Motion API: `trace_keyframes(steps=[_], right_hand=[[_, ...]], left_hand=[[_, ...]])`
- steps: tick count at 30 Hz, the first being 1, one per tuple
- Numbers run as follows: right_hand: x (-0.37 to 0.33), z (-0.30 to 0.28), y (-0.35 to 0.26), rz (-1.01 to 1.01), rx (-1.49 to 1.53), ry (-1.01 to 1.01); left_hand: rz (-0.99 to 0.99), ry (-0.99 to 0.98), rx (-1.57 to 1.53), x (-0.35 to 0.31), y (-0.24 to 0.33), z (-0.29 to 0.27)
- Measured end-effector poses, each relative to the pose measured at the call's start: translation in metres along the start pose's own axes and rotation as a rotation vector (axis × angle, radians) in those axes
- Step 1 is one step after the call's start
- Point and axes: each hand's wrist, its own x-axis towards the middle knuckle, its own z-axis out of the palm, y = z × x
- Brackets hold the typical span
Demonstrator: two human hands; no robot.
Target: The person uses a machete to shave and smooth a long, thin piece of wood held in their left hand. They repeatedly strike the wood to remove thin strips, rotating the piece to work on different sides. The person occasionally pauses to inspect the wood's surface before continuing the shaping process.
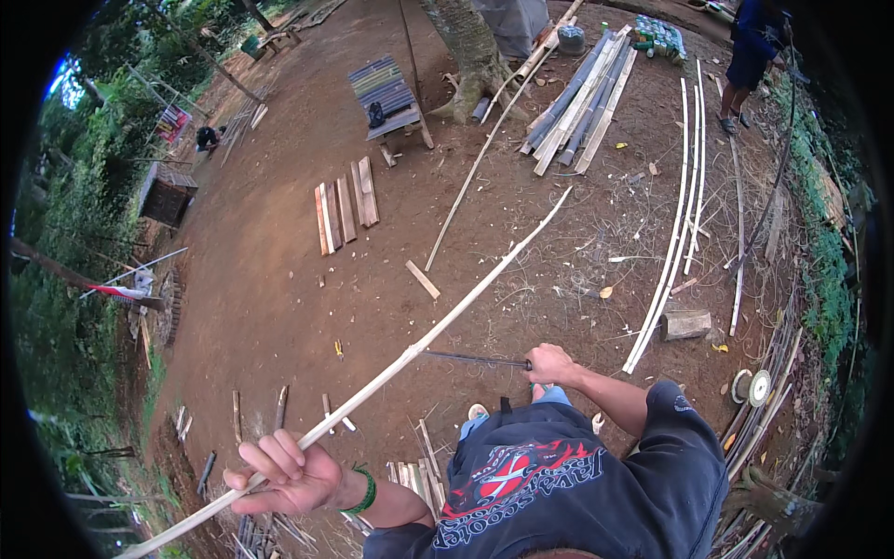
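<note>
A long, pale split-bamboo strip (466,303) slants from the lower left up toward the middle of the yard. My left hand (293,473), with a green cord bracelet at the wrist, is closed around its lower part, palm up. In my right hand (551,364) is the handle of a long, dark-bladed knife (475,359), held in a fist in front of my body. The blade points left, and its tip meets or overlaps the strip near a rough node; whether they touch I cannot tell.
Long pale strips (672,242) lie on the right, beside a wood block (687,324) and a wire spool (751,388). Farther off are stacked bamboo pieces (582,102), several planks (346,207), a slatted bamboo seat (382,88) and a tree trunk (466,47). A person (752,47) stands far right.
</note>
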Motion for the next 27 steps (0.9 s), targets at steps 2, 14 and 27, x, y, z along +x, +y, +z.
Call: trace_keyframes(steps=[2, 14, 27], right_hand=[[-0.003, 0.024, 0.023, 0.13, 0.071, 0.048], [-0.054, -0.029, -0.023, 0.424, 0.741, 0.489], [-0.057, -0.079, -0.081, -0.022, 0.465, 0.395]], left_hand=[[0.167, 0.119, 0.092, 0.001, -0.006, 0.002], [0.128, 0.177, 0.155, -0.005, -0.008, 0.044], [0.189, 0.305, 0.265, -0.009, -0.012, 0.056]])
